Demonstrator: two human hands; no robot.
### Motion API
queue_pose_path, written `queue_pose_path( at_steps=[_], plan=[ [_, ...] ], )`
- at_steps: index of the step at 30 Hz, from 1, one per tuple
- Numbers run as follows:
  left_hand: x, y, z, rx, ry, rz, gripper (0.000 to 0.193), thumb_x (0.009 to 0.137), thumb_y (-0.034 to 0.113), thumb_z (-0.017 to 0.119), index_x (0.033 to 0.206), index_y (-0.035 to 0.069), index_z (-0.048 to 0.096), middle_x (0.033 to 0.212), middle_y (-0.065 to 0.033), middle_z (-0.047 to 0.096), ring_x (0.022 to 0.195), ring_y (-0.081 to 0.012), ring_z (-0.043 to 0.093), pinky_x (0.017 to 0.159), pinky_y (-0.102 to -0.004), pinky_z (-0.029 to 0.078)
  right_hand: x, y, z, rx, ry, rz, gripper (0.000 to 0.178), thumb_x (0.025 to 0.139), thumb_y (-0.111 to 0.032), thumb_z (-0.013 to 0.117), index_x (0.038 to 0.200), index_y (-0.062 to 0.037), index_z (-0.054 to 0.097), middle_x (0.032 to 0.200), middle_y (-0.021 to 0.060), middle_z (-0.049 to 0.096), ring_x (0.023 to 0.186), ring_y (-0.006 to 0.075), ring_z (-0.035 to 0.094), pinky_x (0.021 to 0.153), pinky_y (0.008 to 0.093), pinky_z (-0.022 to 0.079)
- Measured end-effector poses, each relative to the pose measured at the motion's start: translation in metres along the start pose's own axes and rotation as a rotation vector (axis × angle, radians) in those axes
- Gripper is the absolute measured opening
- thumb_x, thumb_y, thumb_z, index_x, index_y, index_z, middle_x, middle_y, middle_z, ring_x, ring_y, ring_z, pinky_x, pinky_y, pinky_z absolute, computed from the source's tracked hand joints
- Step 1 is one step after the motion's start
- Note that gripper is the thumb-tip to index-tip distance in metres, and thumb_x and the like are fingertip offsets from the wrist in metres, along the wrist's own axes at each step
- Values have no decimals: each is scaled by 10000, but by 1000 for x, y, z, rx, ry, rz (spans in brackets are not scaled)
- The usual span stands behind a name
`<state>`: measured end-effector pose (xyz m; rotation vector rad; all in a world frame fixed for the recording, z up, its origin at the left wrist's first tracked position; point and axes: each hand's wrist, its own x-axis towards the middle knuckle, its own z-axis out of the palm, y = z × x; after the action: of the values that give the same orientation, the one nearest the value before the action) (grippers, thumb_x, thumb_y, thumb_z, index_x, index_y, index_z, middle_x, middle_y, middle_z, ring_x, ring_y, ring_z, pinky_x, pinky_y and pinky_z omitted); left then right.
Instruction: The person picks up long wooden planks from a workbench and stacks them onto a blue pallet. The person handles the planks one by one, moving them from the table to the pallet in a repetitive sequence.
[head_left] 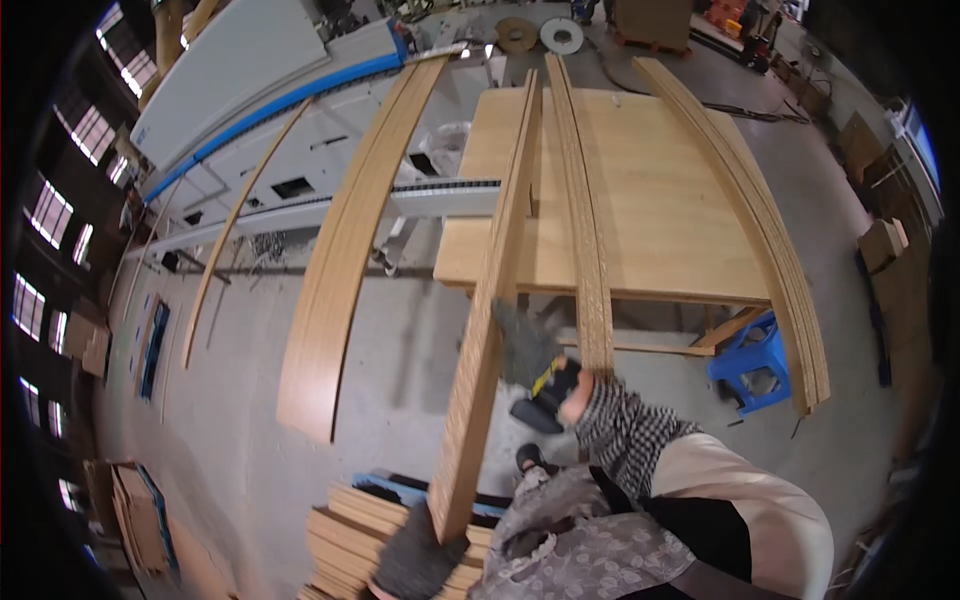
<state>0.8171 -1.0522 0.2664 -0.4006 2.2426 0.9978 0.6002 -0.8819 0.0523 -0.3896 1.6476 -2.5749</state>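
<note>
A long, light-brown wooden board runs from close to my body out over the table, its near end lowest in view. My left hand, in a dark grey glove, is closed around that near end. Farther along, my right hand is at the board's right side, its gloved fingers stretched toward the face; it is somewhat blurred. A yellow-marked cuff shows at the right wrist, below a checked sleeve. Right of this hand, another narrow board lies across the table and reaches under my forearm.
Grooved boards overhang the table's right side, above a blue stool. Wide boards and a thin strip rest against the white machine at left. Stacked boards lie by my left hand.
</note>
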Motion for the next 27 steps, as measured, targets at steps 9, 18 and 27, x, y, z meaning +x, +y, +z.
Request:
queue_pose_path(
  at_steps=[9, 18, 27],
  plan=[
    [102, 7, 84, 254, 55, 208, 498, 815, 317, 619, 1123, -10, 403, 820, -271, 615, 787, -456, 619, 680, -511, 484, -59, -64, -97, -1202, 532, -62, 383, 777, -289, 706, 1048, -32, 619, 1046, 201, 592, 935, 357, 563, 831, 398, 460],
    [233, -38, 197, 8, -81, 418, 661, 903, 442, 532, 1364, 25, 307, 1200, -270, 542, 1115, -401, 540, 903, -437, 445, -154, 12, -111, -644, 450, 497, 897, 656, -236, 841, 1341, 19, 322, 1225, 164, 538, 1091, 259, 540, 907, 367, 464],
    [224, -120, 100, -753, -170, 312, 627, 902, 283, 613, 1374, -39, 357, 1320, -195, 497, 1148, -237, 531, 984, -347, 422, -148, -13, -125, -362, 179, 529, 561, 710, -183, 779, 1187, -17, 535, 1079, 92, 627, 930, 210, 613, 820, 340, 498]
  ],
)
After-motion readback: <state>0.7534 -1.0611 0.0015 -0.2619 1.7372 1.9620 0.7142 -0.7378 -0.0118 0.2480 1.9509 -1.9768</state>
